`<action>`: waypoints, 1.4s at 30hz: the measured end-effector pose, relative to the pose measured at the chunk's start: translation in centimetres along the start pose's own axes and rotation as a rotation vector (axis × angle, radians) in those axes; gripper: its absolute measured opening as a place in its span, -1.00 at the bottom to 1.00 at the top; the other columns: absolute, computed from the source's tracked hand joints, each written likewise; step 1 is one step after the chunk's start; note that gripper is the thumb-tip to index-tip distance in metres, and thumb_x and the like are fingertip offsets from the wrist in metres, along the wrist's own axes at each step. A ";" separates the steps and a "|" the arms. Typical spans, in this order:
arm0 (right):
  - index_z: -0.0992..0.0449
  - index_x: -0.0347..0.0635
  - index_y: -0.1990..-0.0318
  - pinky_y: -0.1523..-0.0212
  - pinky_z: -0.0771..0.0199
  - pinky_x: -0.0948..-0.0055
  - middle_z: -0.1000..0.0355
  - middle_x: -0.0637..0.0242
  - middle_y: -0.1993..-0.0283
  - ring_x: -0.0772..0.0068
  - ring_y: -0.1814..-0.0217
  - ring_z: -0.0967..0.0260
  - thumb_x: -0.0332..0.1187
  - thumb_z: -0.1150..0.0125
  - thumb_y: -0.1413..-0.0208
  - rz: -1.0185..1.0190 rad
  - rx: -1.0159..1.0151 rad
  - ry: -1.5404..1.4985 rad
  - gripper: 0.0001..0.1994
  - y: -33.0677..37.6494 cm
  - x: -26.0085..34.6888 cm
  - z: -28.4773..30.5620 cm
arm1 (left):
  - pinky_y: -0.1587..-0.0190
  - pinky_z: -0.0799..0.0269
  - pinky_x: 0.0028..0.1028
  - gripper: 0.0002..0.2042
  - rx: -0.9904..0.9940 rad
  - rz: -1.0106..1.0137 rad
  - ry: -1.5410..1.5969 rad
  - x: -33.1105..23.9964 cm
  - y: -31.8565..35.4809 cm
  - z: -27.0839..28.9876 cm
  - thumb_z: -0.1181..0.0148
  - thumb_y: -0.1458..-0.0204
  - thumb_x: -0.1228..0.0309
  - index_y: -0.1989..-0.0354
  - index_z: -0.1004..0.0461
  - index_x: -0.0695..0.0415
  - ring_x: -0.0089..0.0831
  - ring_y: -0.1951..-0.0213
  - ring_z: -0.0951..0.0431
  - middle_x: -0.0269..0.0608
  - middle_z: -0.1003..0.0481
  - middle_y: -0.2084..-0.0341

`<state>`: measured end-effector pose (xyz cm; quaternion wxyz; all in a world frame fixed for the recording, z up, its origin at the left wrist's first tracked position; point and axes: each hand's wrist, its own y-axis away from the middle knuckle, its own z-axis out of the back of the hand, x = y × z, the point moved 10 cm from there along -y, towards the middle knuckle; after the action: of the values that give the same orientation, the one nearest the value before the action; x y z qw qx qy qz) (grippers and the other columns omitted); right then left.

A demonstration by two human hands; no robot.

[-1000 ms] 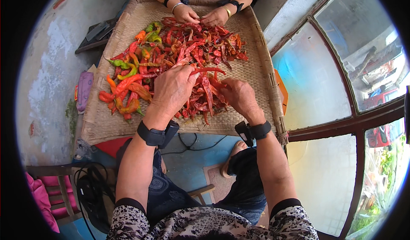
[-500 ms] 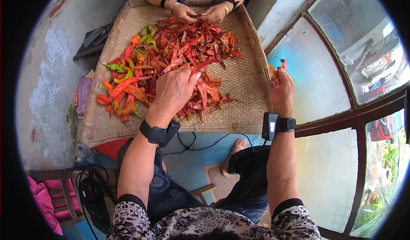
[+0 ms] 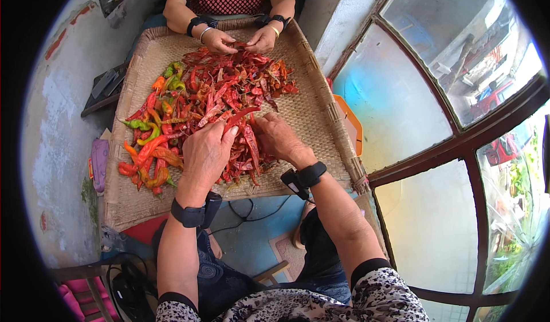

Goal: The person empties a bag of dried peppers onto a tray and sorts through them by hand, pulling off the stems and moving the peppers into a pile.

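Note:
A long red chili pepper is pinched between the thumb and fingers of my left hand, its tip pointing right. My right hand is close beside it, over the right part of a heap of dried red chili peppers. Its fingers are bent closed and pressed together, with the tips hidden among the peppers. Fresher red, orange and green peppers lie along the heap's left side. All of them rest in a large woven tray.
Across the tray, a person's two hands hold a pepper piece. An orange-rimmed container stands outside the tray's right edge, by the framed window. A purple pouch is at the left wall. Black cables run across the floor below.
My right hand has come back from beyond the tray's right edge, where it held a small red pepper piece, to the heap. My left hand still holds the red chili pepper.

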<state>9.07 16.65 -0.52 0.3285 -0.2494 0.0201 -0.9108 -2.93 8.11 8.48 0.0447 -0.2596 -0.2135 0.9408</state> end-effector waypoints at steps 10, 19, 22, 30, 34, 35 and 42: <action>-0.47 -0.26 0.22 0.13 -0.45 0.10 -0.42 0.03 0.23 -0.07 0.13 -0.38 -0.45 -0.13 0.05 -0.004 -0.036 0.012 -0.80 -0.5 -0.4 0.6 | 0.46 -0.39 -0.19 -0.68 0.000 0.032 -0.019 -0.5 0.1 0.3 -0.04 -0.17 0.19 0.40 -0.45 0.25 -0.05 0.51 -0.51 -0.02 -0.49 0.56; -0.45 -0.28 0.33 0.31 -0.44 0.25 -0.47 0.08 0.41 0.10 0.38 -0.43 -0.43 -0.13 -0.02 -0.105 -0.413 -0.449 -0.89 0.1 -3.4 6.5 | 0.48 -0.36 -0.21 -0.70 0.047 0.088 0.089 0.0 -0.3 -0.8 0.00 -0.19 0.23 0.33 -0.47 0.27 -0.08 0.54 -0.49 0.03 -0.45 0.62; -0.45 -0.19 0.24 0.39 -0.34 0.55 -0.52 0.37 0.37 0.62 0.34 -0.42 -0.38 -0.06 -0.18 -0.174 -0.277 -0.957 -0.90 1.1 -3.3 6.3 | 0.47 -0.39 -0.31 -0.68 0.112 0.227 0.398 1.3 0.0 -2.6 0.02 -0.21 0.22 0.16 -0.47 0.27 -0.28 0.55 -0.50 -0.06 -0.48 0.59; -0.49 -0.25 0.15 0.43 -0.40 0.68 -0.49 0.39 0.32 0.69 0.39 -0.38 -0.41 -0.09 -0.20 -0.129 -0.114 -1.246 -0.85 3.5 1.9 5.8 | 0.49 -0.43 -0.49 -0.68 0.286 0.256 0.750 -1.0 0.7 -5.9 0.02 -0.22 0.27 0.01 -0.42 0.25 -0.54 0.54 -0.51 -0.26 -0.48 0.57; -0.52 -0.29 0.14 0.44 -0.40 0.68 -0.47 0.42 0.37 0.72 0.40 -0.34 -0.42 -0.11 -0.20 -0.134 -0.141 -1.201 -0.84 3.9 1.0 6.7 | 0.52 -0.39 -0.56 -0.71 0.258 0.248 0.826 -2.1 0.4 -7.0 -0.03 -0.19 0.28 0.06 -0.44 0.25 -0.59 0.54 -0.51 -0.29 -0.47 0.58; -0.51 -0.29 0.14 0.45 -0.39 0.68 -0.47 0.43 0.38 0.72 0.40 -0.34 -0.42 -0.12 -0.19 -0.174 -0.150 -1.165 -0.84 4.1 0.4 6.8 | 0.49 -0.40 -0.57 -0.72 0.241 0.252 0.823 -2.2 0.2 -6.8 -0.03 -0.20 0.26 0.11 -0.44 0.23 -0.62 0.53 -0.49 -0.34 -0.45 0.57; -0.47 -0.26 0.27 0.47 -0.35 0.66 -0.50 0.37 0.46 0.72 0.48 -0.31 -0.43 -0.06 -0.22 -0.195 -0.720 -0.933 -0.90 6.5 -5.4 14.5 | 0.44 -0.45 -0.60 -0.74 0.037 0.368 0.976 1.2 0.0 -5.3 -0.01 -0.22 0.22 0.17 -0.45 0.18 -0.66 0.53 -0.46 -0.39 -0.42 0.62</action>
<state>23.21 16.70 8.48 0.1123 -0.7195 0.1580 -0.6669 -1.26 10.40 3.79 -0.0224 -0.7005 -0.1021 0.7060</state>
